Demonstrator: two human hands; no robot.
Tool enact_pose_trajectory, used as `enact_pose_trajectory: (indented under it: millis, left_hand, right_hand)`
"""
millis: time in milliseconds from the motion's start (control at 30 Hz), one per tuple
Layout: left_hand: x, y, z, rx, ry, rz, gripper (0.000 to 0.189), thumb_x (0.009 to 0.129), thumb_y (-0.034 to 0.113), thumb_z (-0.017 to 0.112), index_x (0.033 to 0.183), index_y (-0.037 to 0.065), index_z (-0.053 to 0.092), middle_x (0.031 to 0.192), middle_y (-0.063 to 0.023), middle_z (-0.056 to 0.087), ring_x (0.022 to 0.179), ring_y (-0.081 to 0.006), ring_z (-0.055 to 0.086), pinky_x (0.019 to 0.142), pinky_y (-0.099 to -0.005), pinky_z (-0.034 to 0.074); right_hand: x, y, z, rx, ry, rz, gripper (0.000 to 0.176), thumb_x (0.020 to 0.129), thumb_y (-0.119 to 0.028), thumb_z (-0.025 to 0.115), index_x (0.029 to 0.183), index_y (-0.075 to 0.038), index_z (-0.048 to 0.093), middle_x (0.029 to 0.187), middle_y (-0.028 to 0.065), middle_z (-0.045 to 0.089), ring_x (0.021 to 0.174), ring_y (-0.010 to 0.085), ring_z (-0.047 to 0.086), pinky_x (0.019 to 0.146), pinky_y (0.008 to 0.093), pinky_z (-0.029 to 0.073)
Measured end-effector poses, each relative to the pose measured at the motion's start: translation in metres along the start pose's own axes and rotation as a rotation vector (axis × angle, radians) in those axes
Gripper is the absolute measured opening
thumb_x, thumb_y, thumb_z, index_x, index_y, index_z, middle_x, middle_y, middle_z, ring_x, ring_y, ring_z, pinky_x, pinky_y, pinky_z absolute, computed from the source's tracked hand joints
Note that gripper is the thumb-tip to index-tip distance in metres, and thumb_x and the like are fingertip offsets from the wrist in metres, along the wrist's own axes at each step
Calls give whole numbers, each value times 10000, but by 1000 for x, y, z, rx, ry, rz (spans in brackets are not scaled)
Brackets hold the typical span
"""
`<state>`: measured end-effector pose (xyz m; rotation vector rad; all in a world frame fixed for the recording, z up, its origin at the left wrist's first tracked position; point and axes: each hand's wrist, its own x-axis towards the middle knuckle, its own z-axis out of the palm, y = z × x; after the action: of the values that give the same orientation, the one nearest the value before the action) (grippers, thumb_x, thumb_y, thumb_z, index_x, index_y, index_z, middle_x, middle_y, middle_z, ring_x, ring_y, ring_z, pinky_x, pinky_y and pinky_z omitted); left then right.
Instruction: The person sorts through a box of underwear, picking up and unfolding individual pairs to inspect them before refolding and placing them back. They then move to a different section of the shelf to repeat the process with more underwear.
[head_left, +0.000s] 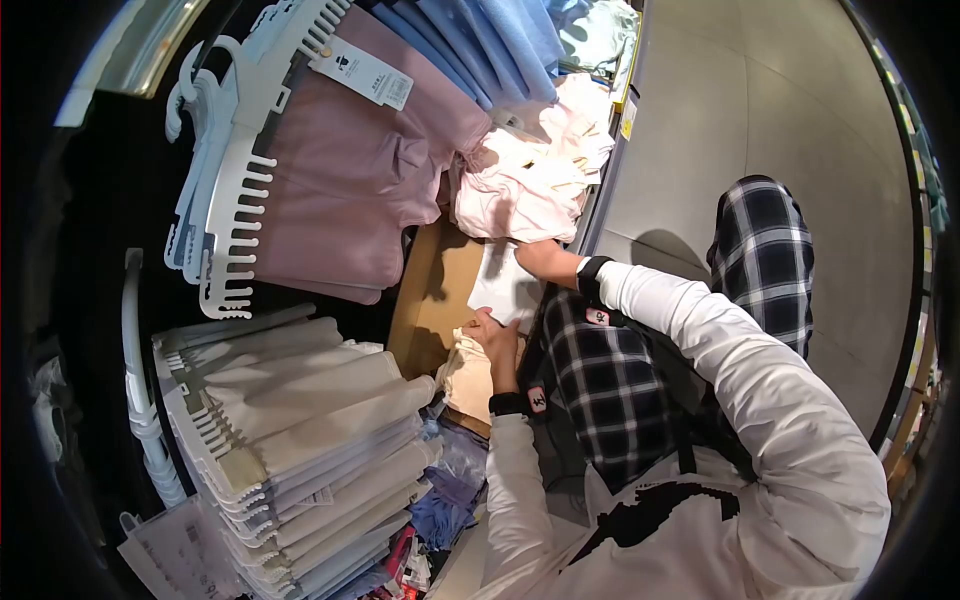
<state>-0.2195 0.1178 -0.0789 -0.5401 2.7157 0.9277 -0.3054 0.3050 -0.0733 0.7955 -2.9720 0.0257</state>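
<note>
A blank white sheet (497, 282), paper or thin card, lies between my hands over a brown cardboard box (427, 285). My left hand (493, 340) is closed at the sheet's lower edge, beside folded cream cloth (464, 375) in the box. At the sheet's upper right, my right hand (545, 262) is closed on its edge, with some fingertips hidden. Just beyond that hand is a loose pile of pale pink garments (520, 195).
Pink trousers (340, 200) with a tag (362, 73) hang on white hangers (235, 230) at upper left. Below them hang cream garments (310, 400). Blue garments (480, 45) are at the top. Grey floor (690, 120) runs along the shelf edge (612, 180).
</note>
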Motion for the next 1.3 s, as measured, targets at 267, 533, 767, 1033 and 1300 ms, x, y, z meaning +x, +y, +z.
enact_pose_trajectory:
  millis: [267, 533, 767, 1033, 1300]
  left_hand:
    - [13, 117, -29, -147, 308, 652, 593, 805, 284, 706, 1249, 18, 418, 1169, -225, 432, 1084, -397, 452, 947, -472, 365]
    - [69, 181, -36, -211, 374, 520, 511, 705, 292, 772, 1081, 0, 585, 991, -174, 669, 910, -323, 647, 777, -397, 488]
    - [51, 181, -51, -173, 397, 754, 210, 792, 173, 661, 963, 50, 663, 795, -98, 616, 656, -266, 558, 659, -371, 447]
    - [-103, 229, -113, -377, -407, 1047, 150, 815, 54, 591, 936, 14, 669, 744, -20, 637, 652, -96, 571, 564, -282, 440]
    - [-182, 247, -198, -364, -593, 1464, 144, 774, 174, 729, 878, 76, 718, 730, -35, 682, 559, -218, 631, 515, -308, 491]
  right_hand:
    - [-48, 3, -104, 793, 99, 155, 161, 833, -81, 537, 978, -49, 600, 940, 171, 579, 882, 353, 606, 738, 416, 506]
    - [-177, -27, -169, 925, 155, 389, 114, 868, -104, 531, 961, -86, 593, 906, 94, 607, 873, 313, 618, 733, 426, 508]
    - [-204, -36, -155, 954, 115, 441, 136, 886, -86, 517, 974, -68, 618, 925, 100, 629, 876, 307, 621, 769, 400, 504]
    - [-195, -9, -233, 858, 630, 411, 581, 762, -5, 632, 1313, -68, 459, 1309, 149, 518, 1224, 349, 482, 1018, 400, 401]
    - [-230, 8, -316, 1441, 248, 30, 327, 698, -213, 832, 836, -15, 611, 817, 109, 649, 754, 213, 644, 676, 319, 495]
